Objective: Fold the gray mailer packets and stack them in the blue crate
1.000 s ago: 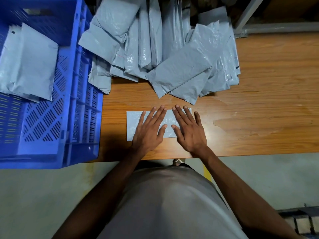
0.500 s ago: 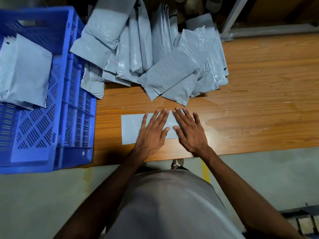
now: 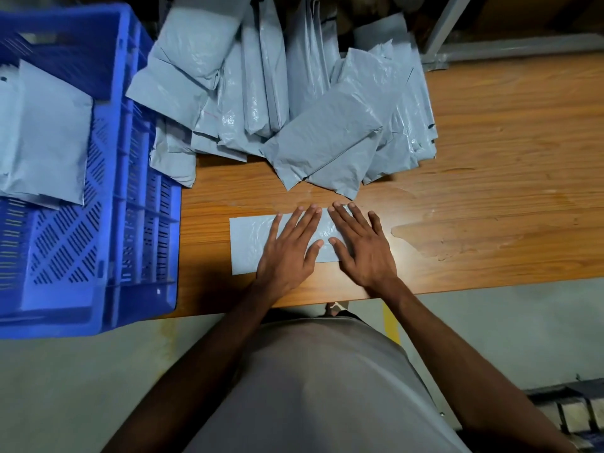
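left hand and right hand spread flat, fingers splayed, pressing down a gray mailer packet on desk; blue crate at left, holding folded packets.

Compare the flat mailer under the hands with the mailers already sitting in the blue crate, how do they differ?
The flat mailer lies on the wooden table; the crate mailers rest inside the blue crate. The flat mailer is a long, thin strip pressed under the left hand and right hand; the crate mailers look broader, overlap each other, and nothing touches them. Both are pale gray plastic.
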Tool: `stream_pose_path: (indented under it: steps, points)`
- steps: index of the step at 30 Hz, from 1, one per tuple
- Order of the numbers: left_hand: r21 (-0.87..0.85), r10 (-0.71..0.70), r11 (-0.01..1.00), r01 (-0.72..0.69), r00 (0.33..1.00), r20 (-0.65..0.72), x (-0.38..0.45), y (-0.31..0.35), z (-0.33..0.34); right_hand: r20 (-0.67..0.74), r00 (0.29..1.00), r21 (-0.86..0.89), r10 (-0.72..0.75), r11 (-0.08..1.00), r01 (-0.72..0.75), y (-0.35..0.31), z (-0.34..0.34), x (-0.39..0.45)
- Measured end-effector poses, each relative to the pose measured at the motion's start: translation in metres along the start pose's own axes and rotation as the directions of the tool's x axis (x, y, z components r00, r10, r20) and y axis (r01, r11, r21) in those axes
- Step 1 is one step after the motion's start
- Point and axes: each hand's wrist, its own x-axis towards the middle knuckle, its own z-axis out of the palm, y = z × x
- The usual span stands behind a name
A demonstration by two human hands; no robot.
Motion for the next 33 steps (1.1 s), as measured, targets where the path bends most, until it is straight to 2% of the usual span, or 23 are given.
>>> stream_pose_path:
  steps: [4,7,9,12,15,19,29,33]
  points:
    - [-0.004,0.002,1.000,-0.002,1.000,0.029,0.001,-0.001,0.000,0.002,1.000,-0.007,-0.009,1.000,0.009,-0.001,-0.001,-0.002]
    - [-0.140,0.014,0.990,-0.006,0.998,0.055,0.002,-0.005,-0.008,0.005,1.000,-0.018,-0.002,1.000,0.002,-0.005,-0.001,-0.004]
    - [-0.205,-0.014,0.979,0.014,1.000,0.003,-0.005,-0.011,-0.017,-0.005,1.000,-0.030,-0.008,1.000,0.008,-0.015,0.001,-0.006]
    - [-0.078,-0.123,0.990,0.115,0.988,-0.094,-0.026,-0.025,-0.023,-0.002,0.998,-0.048,-0.062,0.997,0.062,-0.038,0.002,-0.003]
    - [0.010,-0.201,0.979,0.202,0.975,-0.091,-0.047,-0.041,-0.018,0.059,0.994,-0.013,-0.093,0.996,0.094,-0.056,0.007,0.006]
    - [0.019,-0.241,0.970,0.244,0.966,-0.097,-0.059,-0.054,-0.009,0.086,0.992,-0.027,-0.095,0.995,0.098,-0.059,0.023,0.011]
    - [-0.016,-0.248,0.969,0.248,0.967,-0.060,-0.058,-0.055,-0.010,0.079,0.992,0.009,-0.097,0.995,0.097,-0.059,0.022,0.012]
    - [-0.174,-0.171,0.972,0.158,0.983,-0.063,-0.065,-0.062,-0.019,0.115,0.986,0.047,-0.121,0.992,0.116,-0.054,0.018,0.015]
